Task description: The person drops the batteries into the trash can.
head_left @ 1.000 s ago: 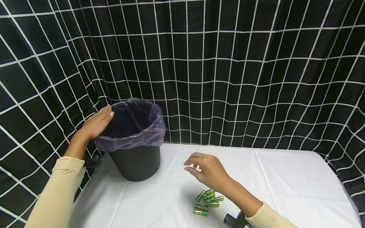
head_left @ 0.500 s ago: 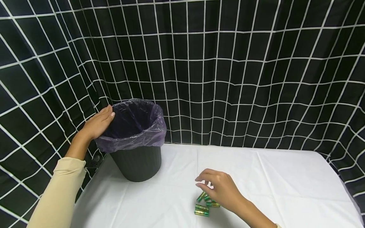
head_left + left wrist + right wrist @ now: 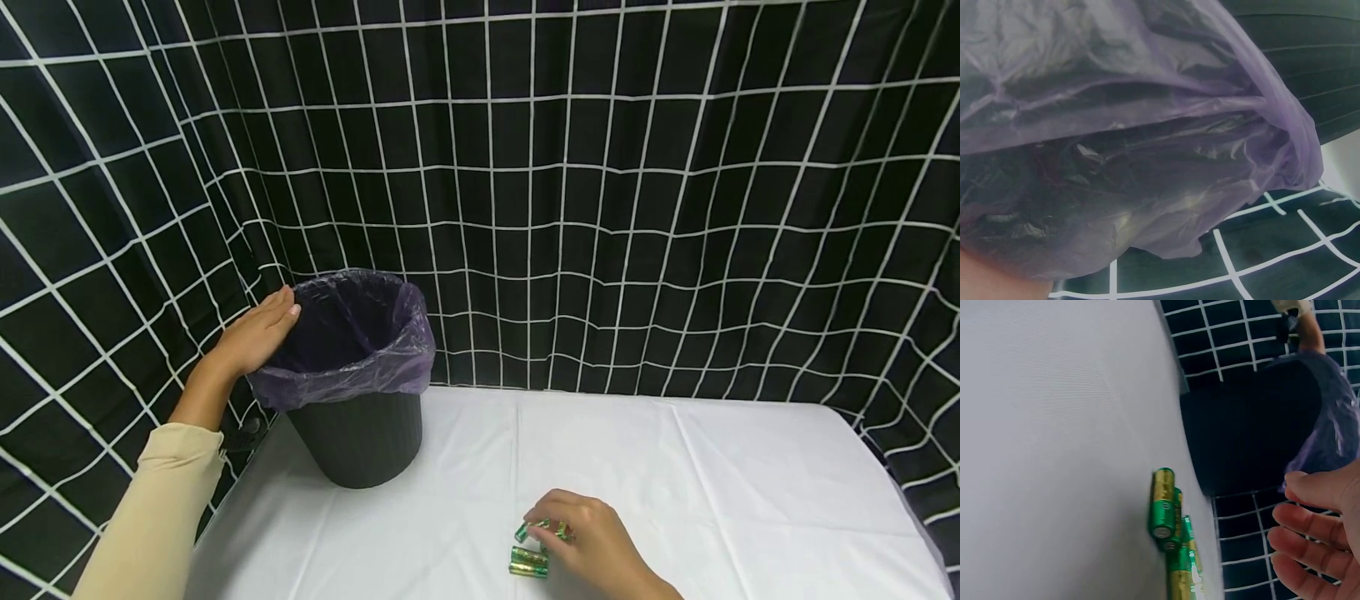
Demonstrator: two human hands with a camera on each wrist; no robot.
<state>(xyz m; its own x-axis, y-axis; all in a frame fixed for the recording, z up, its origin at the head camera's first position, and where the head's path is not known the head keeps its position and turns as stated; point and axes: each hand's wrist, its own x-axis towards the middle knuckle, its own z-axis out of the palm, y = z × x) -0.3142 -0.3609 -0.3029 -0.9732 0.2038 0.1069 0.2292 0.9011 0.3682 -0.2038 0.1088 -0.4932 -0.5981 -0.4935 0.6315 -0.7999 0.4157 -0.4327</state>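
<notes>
The bag (image 3: 375, 375) over the bin (image 3: 360, 442) is touched by the left hand (image 3: 257, 335), its fingers straight. The right hand (image 3: 588, 533) is unclenched, its fingers loosely bent; the batteries (image 3: 529, 570) are clustered beneath and just beside those fingers.

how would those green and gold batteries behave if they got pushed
The batteries would likely roll, being cylinders lying on their sides. They look shiny, so may feel slippery, and creases in the white tablecloth might slow them.
</notes>
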